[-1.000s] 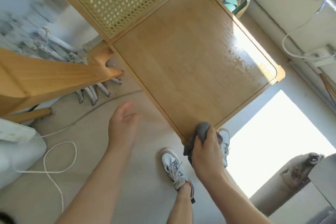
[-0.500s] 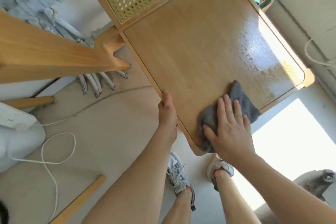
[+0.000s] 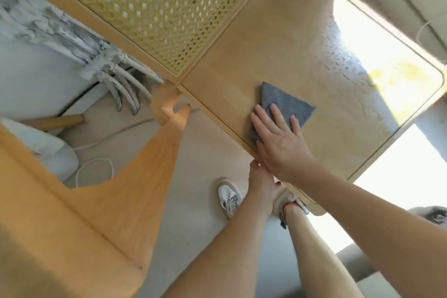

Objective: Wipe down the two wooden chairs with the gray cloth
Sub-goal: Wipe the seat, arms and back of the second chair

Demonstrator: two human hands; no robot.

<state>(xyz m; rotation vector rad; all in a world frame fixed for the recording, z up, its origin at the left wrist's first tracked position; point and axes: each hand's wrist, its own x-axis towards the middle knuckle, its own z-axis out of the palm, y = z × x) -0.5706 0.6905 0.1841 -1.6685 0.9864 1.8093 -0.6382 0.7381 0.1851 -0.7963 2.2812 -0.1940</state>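
right hand (image 3: 278, 145): laid flat, palm down, fingers straight and slightly spread, pressing on the gray cloth (image 3: 290, 104). the cloth lies on the wooden seat (image 3: 302, 43) of the nearer chair, close to the seat's left edge. two of its corners stick out past the fingertips; the rest is under the hand.

left hand (image 3: 260, 176): at the same edge of the seat, just below the right wrist and partly covered by it in the view. the thumb tip meets the edge rim. the other fingers are hidden, so it cannot be told whether they clasp the edge.

seat: light wood panel with a raised rim and a rounded corner. the right part carries a wet, mottled sheen under strong sunlight. the cane-mesh backrest (image 3: 169, 7) joins the seat at its far side.

second wooden chair (image 3: 101, 213): left foreground, blurred. its pointed end is near the first chair's rear corner.

floor (image 3: 193, 147): pale. two white sneakers (image 3: 228, 197) stand below the seat edge. a white cable (image 3: 94, 164) loops at the left, near a bundle of white-painted branches (image 3: 121, 84).
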